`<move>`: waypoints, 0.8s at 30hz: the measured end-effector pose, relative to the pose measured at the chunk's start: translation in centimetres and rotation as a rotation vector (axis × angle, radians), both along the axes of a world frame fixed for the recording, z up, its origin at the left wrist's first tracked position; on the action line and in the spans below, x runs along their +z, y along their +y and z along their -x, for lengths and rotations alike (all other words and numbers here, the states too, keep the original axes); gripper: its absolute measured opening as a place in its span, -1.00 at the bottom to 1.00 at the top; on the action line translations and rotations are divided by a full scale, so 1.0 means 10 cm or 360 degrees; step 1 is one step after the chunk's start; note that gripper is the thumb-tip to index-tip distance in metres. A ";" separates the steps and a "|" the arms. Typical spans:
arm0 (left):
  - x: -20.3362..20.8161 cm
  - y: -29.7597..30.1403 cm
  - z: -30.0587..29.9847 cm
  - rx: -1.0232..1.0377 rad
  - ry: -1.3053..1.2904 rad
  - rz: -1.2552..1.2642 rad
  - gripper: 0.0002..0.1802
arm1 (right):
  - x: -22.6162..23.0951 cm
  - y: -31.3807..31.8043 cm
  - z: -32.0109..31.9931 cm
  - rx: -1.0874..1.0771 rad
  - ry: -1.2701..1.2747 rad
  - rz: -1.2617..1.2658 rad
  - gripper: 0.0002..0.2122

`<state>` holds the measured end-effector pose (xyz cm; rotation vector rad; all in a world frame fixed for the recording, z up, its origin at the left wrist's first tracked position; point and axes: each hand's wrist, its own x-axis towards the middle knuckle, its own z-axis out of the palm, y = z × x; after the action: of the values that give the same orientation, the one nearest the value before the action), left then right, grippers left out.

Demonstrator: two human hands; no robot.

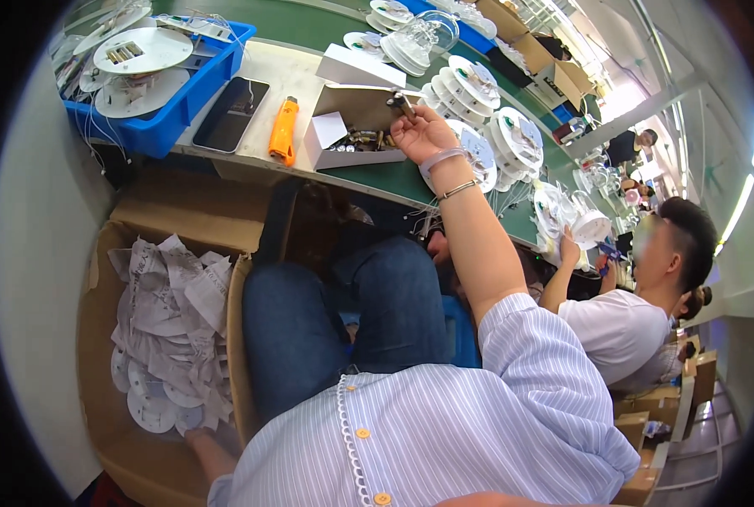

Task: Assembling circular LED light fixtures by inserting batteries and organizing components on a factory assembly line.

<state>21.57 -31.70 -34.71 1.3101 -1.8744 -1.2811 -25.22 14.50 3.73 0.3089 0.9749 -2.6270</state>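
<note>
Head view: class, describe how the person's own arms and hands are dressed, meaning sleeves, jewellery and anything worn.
The right hand is bare, with no glove. Its wrist carries a pale band and a thin metal bracelet. The forearm is uncovered; a short sleeve of blue-and-white pinstriped shirt covers the upper arm. The left hand is out of view.

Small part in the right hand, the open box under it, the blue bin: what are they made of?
Small part in the right hand: likely metal, dark with a glint. Open box: cardboard, matte brown flap and white walls. Blue bin: seemingly moulded plastic, smooth, uniform colour, thick rim.
</note>
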 end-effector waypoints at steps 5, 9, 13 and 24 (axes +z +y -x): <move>0.12 -0.06 -0.45 0.0034 0.0046 -0.0002 -0.44 | -0.07 -0.08 0.19 -0.0011 -0.0365 0.0169 -0.84; 0.22 -0.12 -0.67 0.0050 0.0102 -0.0003 -0.44 | -0.02 -0.17 0.22 0.0139 -0.0653 0.0482 -0.79; 0.32 -0.16 -0.71 0.0007 0.0177 -0.0020 -0.43 | -0.07 -0.07 0.21 0.0365 -0.0450 0.0607 -0.77; 0.46 -0.16 1.07 -0.0523 0.0637 -0.0165 -0.41 | -0.16 -0.06 -0.25 0.0010 -0.0084 0.0828 -0.86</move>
<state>10.88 -33.34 -30.08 0.7330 -1.7945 -1.6825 -22.74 13.94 2.16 0.2416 0.2507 -2.7274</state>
